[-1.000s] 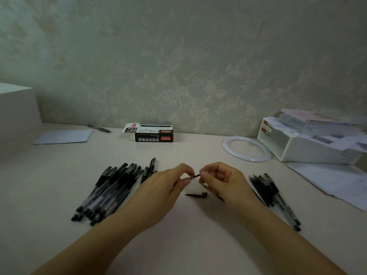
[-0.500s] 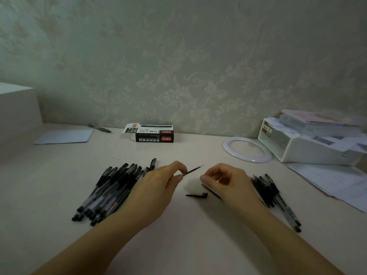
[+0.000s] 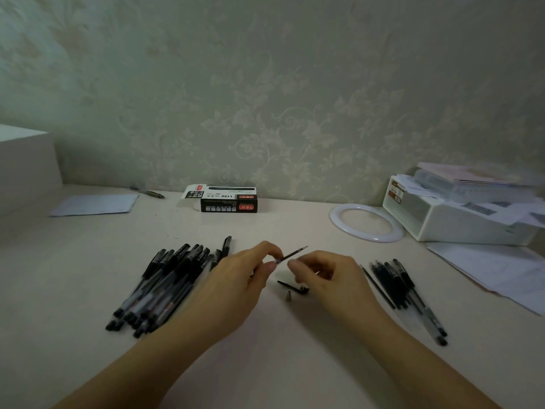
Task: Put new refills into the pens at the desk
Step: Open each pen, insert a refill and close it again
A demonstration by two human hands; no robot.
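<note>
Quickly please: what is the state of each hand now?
Left hand: pinches the refill.
Right hand: fingers curled; whether it holds anything cannot be told.

Two hands (image 3: 236, 286), one refill (image 3: 292, 254), one cap (image 3: 295, 287), one tip (image 3: 288, 296), one box (image 3: 228, 199), one ring (image 3: 365, 222), two pen heaps (image 3: 165, 284), perhaps twenty pens.

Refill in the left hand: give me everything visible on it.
The refill is a thin, dark, straight stick, apparently plastic, with a paler pointed tip at its far end. It is held in the air above the desk, tilted up and to the right. The left hand pinches its near end between thumb and fingertip, hiding that end. The right hand is close below it, fingers curled; contact with the refill cannot be told. Ink level is not readable.
</note>
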